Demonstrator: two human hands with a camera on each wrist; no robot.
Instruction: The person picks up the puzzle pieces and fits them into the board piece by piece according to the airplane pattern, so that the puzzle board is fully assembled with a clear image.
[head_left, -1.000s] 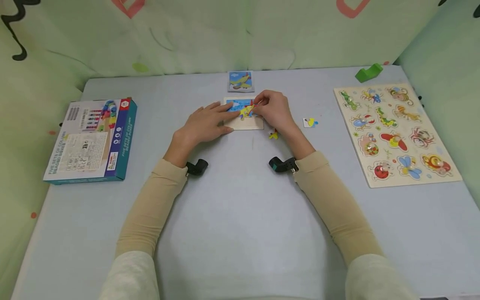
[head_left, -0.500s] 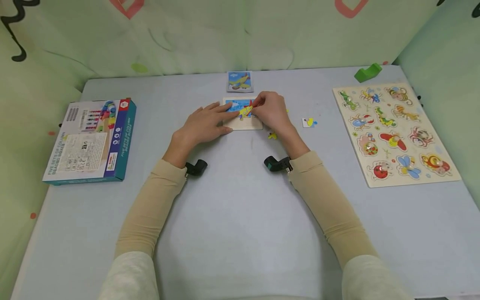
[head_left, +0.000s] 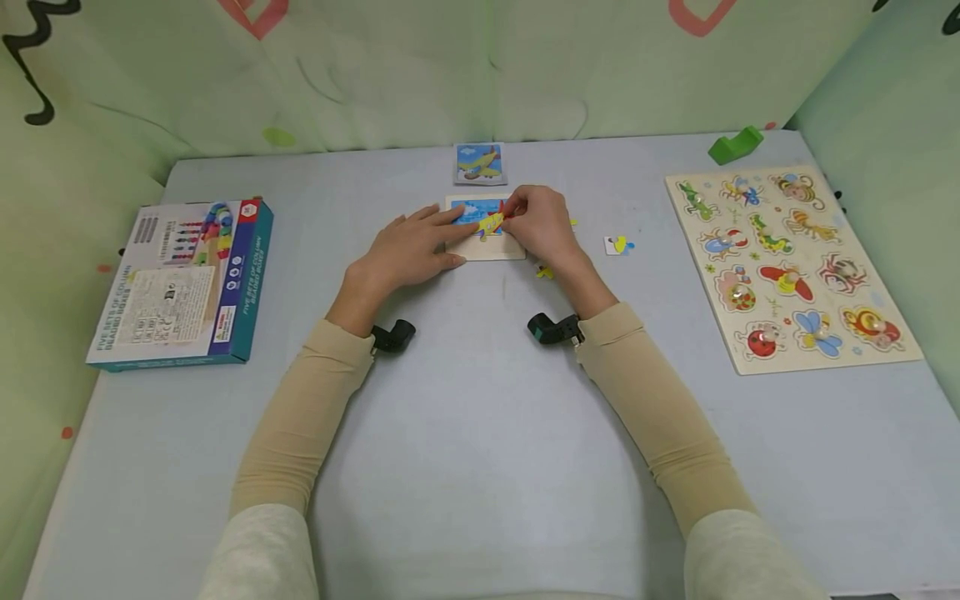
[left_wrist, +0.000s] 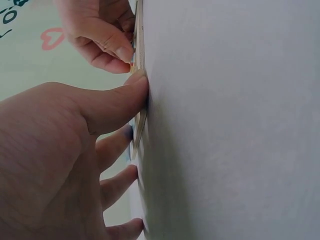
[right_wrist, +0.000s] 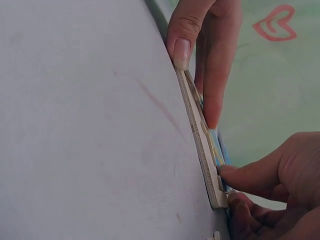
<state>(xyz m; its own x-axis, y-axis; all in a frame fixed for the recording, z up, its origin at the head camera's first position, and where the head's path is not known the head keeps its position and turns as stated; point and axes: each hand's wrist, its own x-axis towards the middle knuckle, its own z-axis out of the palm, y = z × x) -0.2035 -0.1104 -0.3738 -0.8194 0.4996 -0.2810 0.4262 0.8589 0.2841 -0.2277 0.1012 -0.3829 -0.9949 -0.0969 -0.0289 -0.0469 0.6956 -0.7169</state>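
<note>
A small wooden jigsaw board (head_left: pixel 491 250) lies mid-table, its upper part filled with blue sky and a yellow plane (head_left: pixel 491 223). My left hand (head_left: pixel 411 243) rests on its left side with fingers spread and fairly straight; the thumb (left_wrist: pixel 127 95) presses at the near edge in the left wrist view. At the board's right side, my right hand (head_left: pixel 542 223) pinches a puzzle piece, mostly hidden by the fingers. In the right wrist view its thumb (right_wrist: pixel 250 175) touches the board's top near the corner. Loose pieces lie close by: a white-and-yellow piece (head_left: pixel 618 245) and a yellow piece (head_left: pixel 544 272).
Behind the board sits a picture card (head_left: pixel 480 163) of a yellow plane. A boxed toy (head_left: pixel 176 283) lies at left. At right are a wooden peg puzzle (head_left: pixel 795 271) of bugs and animals and a green block (head_left: pixel 736 146). Curtains border the table.
My right hand has shifted slightly left and down along the board's right side, uncovering a bit of yellow beyond the wrist. My left hand has stayed in place.
</note>
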